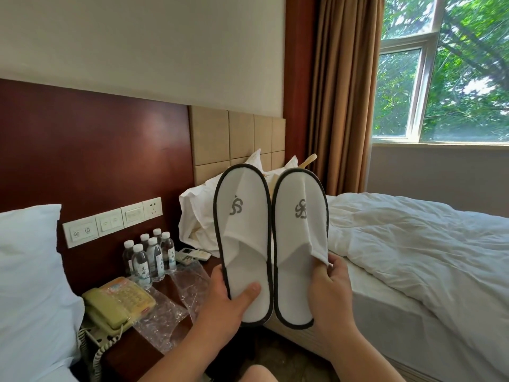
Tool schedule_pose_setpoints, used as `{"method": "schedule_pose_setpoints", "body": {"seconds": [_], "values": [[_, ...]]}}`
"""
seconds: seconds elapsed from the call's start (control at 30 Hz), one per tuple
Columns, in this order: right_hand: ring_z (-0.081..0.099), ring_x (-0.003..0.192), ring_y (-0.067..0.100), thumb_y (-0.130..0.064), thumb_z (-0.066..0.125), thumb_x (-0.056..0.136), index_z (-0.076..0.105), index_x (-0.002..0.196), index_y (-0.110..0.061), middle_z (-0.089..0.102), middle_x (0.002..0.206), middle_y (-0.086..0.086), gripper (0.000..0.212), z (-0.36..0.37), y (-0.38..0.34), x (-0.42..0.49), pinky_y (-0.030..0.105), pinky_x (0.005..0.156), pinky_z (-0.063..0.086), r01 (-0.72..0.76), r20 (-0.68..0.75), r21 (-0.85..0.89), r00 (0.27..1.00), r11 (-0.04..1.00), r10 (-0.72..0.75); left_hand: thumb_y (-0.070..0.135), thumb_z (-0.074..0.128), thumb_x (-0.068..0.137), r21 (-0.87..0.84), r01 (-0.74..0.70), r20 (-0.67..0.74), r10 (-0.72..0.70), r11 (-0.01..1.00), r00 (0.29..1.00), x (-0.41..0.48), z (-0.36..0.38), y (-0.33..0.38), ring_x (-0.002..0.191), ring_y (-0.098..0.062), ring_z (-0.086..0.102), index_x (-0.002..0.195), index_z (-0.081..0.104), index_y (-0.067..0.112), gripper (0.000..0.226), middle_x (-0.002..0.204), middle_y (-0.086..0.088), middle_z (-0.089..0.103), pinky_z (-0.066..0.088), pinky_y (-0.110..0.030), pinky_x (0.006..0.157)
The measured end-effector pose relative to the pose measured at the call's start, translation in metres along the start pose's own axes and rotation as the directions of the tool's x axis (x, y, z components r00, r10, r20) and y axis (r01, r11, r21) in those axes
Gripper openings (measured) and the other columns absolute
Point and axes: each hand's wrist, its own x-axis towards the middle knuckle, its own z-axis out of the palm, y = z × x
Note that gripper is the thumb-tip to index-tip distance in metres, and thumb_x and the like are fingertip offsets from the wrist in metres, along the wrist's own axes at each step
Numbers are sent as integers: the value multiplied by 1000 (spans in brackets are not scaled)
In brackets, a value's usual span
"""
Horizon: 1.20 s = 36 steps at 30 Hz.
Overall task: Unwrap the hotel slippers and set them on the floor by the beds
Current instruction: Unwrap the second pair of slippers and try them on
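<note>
On the bedside desk (pixel 129 359) at my eight o'clock sit a cream telephone (pixel 110 310), a cluster of water bottles (pixel 150 257) and a remote control (pixel 192 255). A brown curtain (pixel 341 92) hangs at one o'clock, with the window (pixel 440 78) at two.

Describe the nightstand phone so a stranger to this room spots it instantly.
Between the two beds stands a dark wooden nightstand. At its near left corner sits the telephone, pale green with a yellow-orange keypad panel. Unlike the water bottles, white remote and clear plastic wrap near it, it alone trails a coiled cord.
</note>
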Motion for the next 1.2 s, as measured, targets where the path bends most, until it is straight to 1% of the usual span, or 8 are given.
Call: {"method": "schedule_pose_setpoints", "body": {"seconds": [0.27, 0.47, 0.6, 0.83, 0.93, 1.0, 1.07, 1.2], "values": [[66, 81, 19, -26, 44, 98, 58, 102, -35, 67, 94, 0, 17, 2, -5, -1, 30, 56, 48, -5, 24, 2, 1000, 1000, 5, 38, 83, 74, -4, -1, 5, 1, 1000, 1000, 0, -3, 3, 90, 6, 67, 114, 44, 49, 57, 111, 15, 68, 53, -9, 64], [66, 82, 21, -28, 45, 98, 56, 101, -36, 67, 95, 1, 14, 8, -7, -3, 30, 55, 50, -34, 37, 15, 999, 999, 34, 41, 83, 73, -8, 15, -11, -15, 1000, 1000, -1, -6, 3, 91, 5, 67, 112, 47, 49, 54, 111, 16, 68, 52, -19, 74], [66, 86, 24, -30, 45, 95, 56, 103, -34, 68, 97, 3, 14, 7, -4, 0, 36, 60, 52, -89, 43, 14, 995, 996, 88, 33, 81, 77, -75, 45, 0, -45, 996, 999, -2, -1, 5, 89, 4, 67, 116, 51, 40, 50, 107, 13, 70, 54, -12, 64], [71, 88, 28, -41, 44, 94, 69, 88, -29, 75, 89, 7, 29, 19, -4, -7, 54, 85, 56, -212, 138, 52, 969, 976, 204, 42, 65, 73, -200, 171, 237, -122, 965, 964, -4, 12, 17, 106, -12, 67, 124, 58, 33, 52, 115, 6, 72, 51, -39, 93], [69, 89, 45, -32, 50, 93, 73, 87, -18, 73, 93, 21, 28, 30, -5, -16, 65, 79, 55, -325, 245, 136, 926, 936, 286, 50, 50, 82, -80, 182, 336, -145, 980, 931, -7, 27, 26, 98, -11, 70, 109, 68, 43, 34, 106, 6, 74, 56, -30, 80], [67, 83, 48, -23, 54, 90, 72, 89, -10, 71, 93, 26, 22, 34, -6, -20, 68, 79, 53, -341, 259, 179, 921, 923, 290, 56, 42, 84, -23, 165, 312, -149, 986, 938, -8, 34, 30, 92, -12, 71, 102, 71, 43, 36, 99, 3, 75, 57, -24, 74], [67, 77, 42, -21, 58, 88, 70, 91, -9, 71, 88, 23, 17, 35, -6, -21, 62, 79, 54, -326, 238, 220, 932, 919, 273, 55, 41, 86, 60, 64, 222, -76, 996, 972, -7, 37, 28, 100, -11, 66, 105, 68, 47, 34, 106, 1, 70, 55, -32, 85], [68, 67, 31, -23, 65, 82, 65, 84, -13, 72, 77, 15, 10, 33, -8, -21, 53, 68, 60, -222, 82, 162, 974, 961, 211, 31, 65, 90, 1, -15, 28, 15, 1000, 999, -15, 38, 30, 82, -12, 68, 91, 64, 43, 12, 92, -5, 68, 57, -29, 76]]}}
